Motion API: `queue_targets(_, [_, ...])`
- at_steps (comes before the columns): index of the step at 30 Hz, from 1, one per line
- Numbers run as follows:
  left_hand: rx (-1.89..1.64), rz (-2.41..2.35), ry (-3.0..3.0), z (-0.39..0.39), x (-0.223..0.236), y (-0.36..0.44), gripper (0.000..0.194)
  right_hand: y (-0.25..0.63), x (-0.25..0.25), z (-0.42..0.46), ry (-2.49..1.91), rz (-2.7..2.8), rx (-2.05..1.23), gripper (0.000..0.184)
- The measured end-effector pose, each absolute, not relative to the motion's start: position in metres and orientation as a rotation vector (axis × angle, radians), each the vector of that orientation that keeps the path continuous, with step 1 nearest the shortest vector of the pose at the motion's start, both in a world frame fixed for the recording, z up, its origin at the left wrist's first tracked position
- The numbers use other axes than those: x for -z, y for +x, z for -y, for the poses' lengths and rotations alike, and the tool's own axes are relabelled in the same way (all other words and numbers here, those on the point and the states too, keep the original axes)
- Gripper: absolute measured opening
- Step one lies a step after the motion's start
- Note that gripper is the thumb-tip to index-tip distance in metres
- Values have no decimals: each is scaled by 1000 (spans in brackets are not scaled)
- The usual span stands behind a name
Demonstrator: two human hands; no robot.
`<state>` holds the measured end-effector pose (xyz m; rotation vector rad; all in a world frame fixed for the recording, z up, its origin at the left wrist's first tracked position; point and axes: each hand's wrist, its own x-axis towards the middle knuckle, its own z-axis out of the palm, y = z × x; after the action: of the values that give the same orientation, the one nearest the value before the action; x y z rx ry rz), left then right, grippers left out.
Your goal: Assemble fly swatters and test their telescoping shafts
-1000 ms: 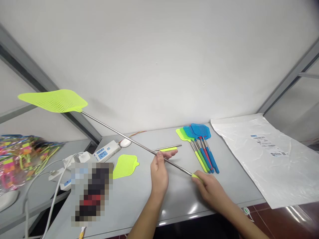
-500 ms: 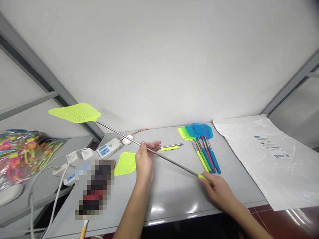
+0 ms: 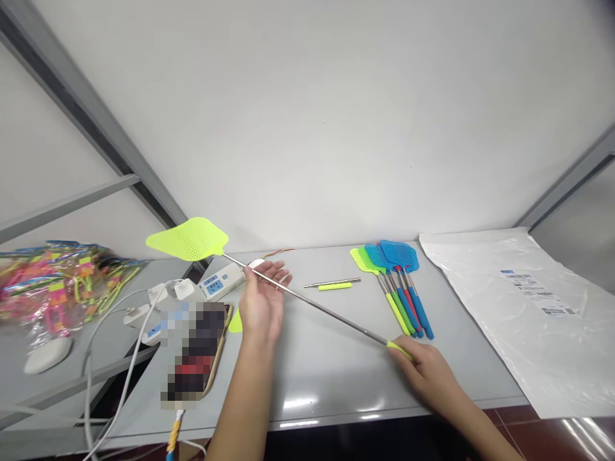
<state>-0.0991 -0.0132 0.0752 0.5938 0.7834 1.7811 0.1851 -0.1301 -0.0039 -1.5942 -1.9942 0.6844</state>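
My right hand grips the yellow-green handle of a telescopic fly swatter. Its metal rod runs up and left to a yellow-green mesh head in the air above the power strip. My left hand is open with its fingers spread, and the rod passes across the fingertips. A loose yellow-green swatter head lies on the grey table, mostly hidden behind my left hand. A loose collapsed rod with a yellow handle lies further back.
A bundle of several finished swatters lies at the back right, beside a large plastic bag. At the left are a power strip, white cables, a pixelated phone-like object, a bag of colourful items and a white mouse.
The rod has shortened and the swatter head has come down and right toward me. My left hand has slid left along the rod and opened its fingers. The right hand stays on the handle.
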Motion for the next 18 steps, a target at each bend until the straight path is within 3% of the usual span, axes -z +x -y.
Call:
queue_targets(4, [-1882, -866, 669, 20, -67, -81, 39, 183, 8, 129, -1613, 2016, -606, 32])
queue_targets(9, [-1380, -917, 829, 50, -48, -48, 39, 187, 10, 130, -1632, 1989, -586, 32])
queue_targets(15, [-1739, -850, 541, 25, -58, -92, 45, 188, 11, 132, -1622, 2073, -577, 30])
queue_targets(18, [-1738, -889, 595, 27, -53, -79, 41, 187, 12, 132, -1635, 2065, -525, 28])
